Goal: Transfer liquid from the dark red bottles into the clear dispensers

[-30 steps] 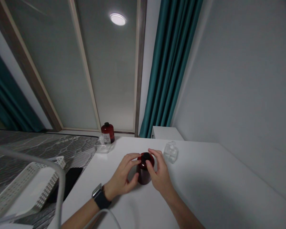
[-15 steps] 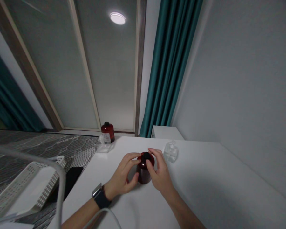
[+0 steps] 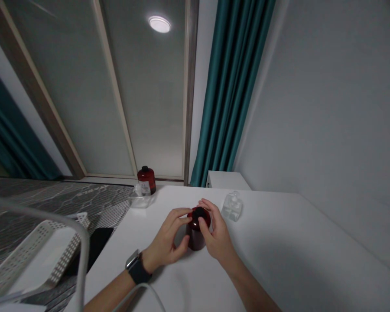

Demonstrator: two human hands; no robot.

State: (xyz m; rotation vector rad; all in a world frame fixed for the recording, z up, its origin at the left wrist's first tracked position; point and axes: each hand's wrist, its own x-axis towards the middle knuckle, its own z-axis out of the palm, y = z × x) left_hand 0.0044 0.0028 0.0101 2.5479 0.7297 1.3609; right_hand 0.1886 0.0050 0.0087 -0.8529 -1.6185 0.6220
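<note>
A dark red bottle (image 3: 196,239) with a black cap stands upright on the white table (image 3: 266,260). My left hand (image 3: 167,236), with a watch on the wrist, curves round the bottle's left side, its fingertips at the shoulder. From the right, my right hand (image 3: 217,234) has its thumb near the cap and its fingers round the far side. Both hands hold the bottle between them. Behind my right hand lies a clear bottle (image 3: 232,206).
Another red bottle (image 3: 147,180) with a label stands at the table's far left corner, beside a clear container (image 3: 140,200). A white perforated basket (image 3: 22,260) is at the lower left. A grey tube (image 3: 83,260) arches in front.
The fingers of my right hand have shifted slightly left round the bottle. My left hand and the bottle look unmoved.
</note>
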